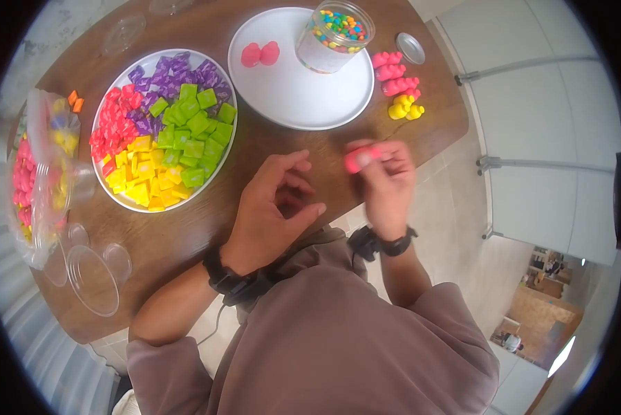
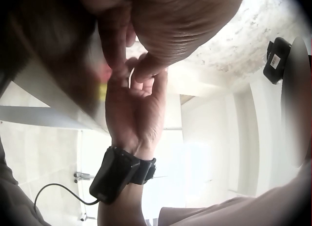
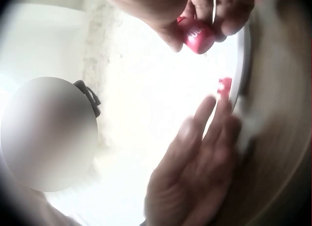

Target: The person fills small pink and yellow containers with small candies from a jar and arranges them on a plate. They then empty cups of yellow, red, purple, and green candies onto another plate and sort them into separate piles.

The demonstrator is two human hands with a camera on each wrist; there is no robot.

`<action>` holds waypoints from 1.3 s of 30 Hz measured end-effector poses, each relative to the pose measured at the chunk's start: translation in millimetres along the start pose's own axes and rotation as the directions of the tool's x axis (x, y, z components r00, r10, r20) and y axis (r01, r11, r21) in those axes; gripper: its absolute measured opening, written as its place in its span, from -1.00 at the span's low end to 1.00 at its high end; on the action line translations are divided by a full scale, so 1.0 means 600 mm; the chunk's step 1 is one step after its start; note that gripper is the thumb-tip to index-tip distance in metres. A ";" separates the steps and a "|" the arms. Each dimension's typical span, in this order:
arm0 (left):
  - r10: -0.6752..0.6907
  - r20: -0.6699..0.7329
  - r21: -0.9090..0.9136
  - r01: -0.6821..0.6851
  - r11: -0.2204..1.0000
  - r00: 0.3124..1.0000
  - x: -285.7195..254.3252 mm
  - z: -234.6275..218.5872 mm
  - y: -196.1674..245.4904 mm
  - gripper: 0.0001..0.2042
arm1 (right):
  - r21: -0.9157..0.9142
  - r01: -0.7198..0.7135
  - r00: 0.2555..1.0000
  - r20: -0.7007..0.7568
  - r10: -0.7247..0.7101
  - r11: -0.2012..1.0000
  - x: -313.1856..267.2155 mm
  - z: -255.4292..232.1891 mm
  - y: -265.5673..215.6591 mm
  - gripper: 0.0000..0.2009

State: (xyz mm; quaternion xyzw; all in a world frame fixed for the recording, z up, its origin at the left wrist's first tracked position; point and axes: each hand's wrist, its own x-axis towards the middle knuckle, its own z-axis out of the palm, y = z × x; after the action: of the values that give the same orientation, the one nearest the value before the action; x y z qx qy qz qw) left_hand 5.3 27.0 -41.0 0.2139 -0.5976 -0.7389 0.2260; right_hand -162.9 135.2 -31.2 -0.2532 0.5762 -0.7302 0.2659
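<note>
My right hand (image 1: 388,183) pinches a pinkish-red piece (image 1: 358,160) between thumb and fingers, above the table's near edge. In the right wrist view that piece (image 3: 199,37) looks rounded and glossy, with pale marks on it. The left hand (image 1: 272,207) is held apart from it on the left, fingers loosely bent and nothing between them. A white plate (image 1: 303,104) lies beyond both hands, bearing two joined pink pieces (image 1: 260,54) and a clear jar (image 1: 331,41) of small multicoloured candies.
An oval plate (image 1: 103,181) of red, purple, green and yellow wrapped pieces is at left. Pink pieces (image 1: 392,72), yellow pieces (image 1: 406,108) and a round lid (image 1: 410,48) lie at right. A clear bag (image 1: 37,180) and plastic cups (image 1: 92,280) stand far left.
</note>
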 end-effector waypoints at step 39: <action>0.274 -0.006 -0.708 -0.197 0.678 0.962 -0.117 0.029 0.209 -0.47 | -0.624 0.168 0.852 -0.298 -0.431 0.763 0.144 -0.208 0.037 -0.69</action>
State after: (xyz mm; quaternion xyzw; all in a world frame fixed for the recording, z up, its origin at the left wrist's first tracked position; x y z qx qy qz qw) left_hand 61.1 59.1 88.3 -0.0043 -0.3049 -0.8845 0.3530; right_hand -308.2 160.4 -73.3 -0.2473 0.7636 -0.5912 -0.0788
